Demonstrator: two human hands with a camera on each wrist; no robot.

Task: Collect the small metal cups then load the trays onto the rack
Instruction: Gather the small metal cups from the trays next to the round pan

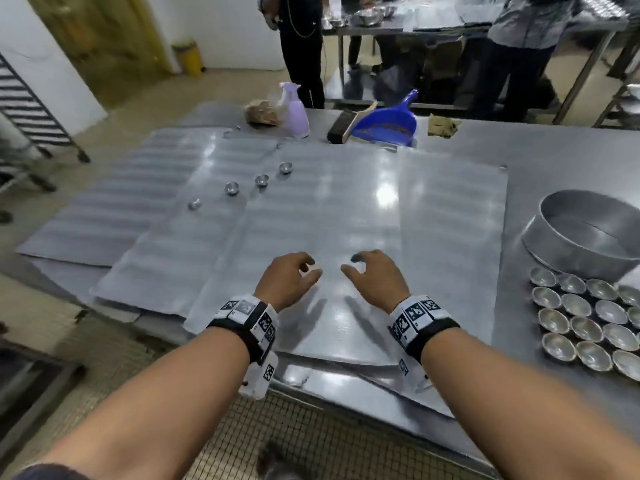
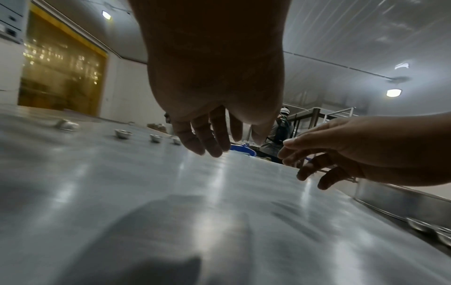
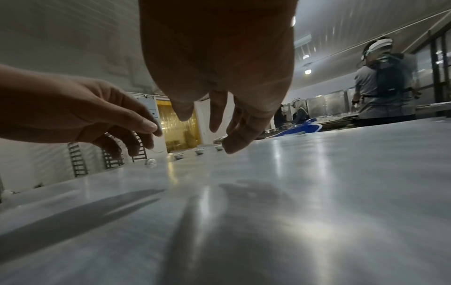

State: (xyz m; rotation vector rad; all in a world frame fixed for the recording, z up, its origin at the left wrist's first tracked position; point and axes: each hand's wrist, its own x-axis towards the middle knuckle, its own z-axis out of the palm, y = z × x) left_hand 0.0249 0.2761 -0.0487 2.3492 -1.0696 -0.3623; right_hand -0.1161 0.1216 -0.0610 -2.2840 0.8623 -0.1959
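Note:
Several small metal cups (image 1: 232, 188) stand in a slanted row on flat metal trays (image 1: 311, 209) at the far left of the steel table; the leftmost cup (image 1: 194, 204) lies tipped. They show as cups (image 2: 123, 133) in the left wrist view and cups (image 3: 178, 155) in the right wrist view. My left hand (image 1: 291, 277) and right hand (image 1: 375, 273) hover side by side just above the near middle of the top tray. Both hold nothing, fingers loosely curled. Many more metal cups (image 1: 585, 327) sit packed together at the right edge.
A round metal pan (image 1: 588, 233) stands at the right. A spray bottle (image 1: 297, 110), brush and blue dustpan (image 1: 388, 123) lie along the far edge. A tray rack (image 1: 27, 109) stands at the left. People (image 1: 301, 46) work at another table behind.

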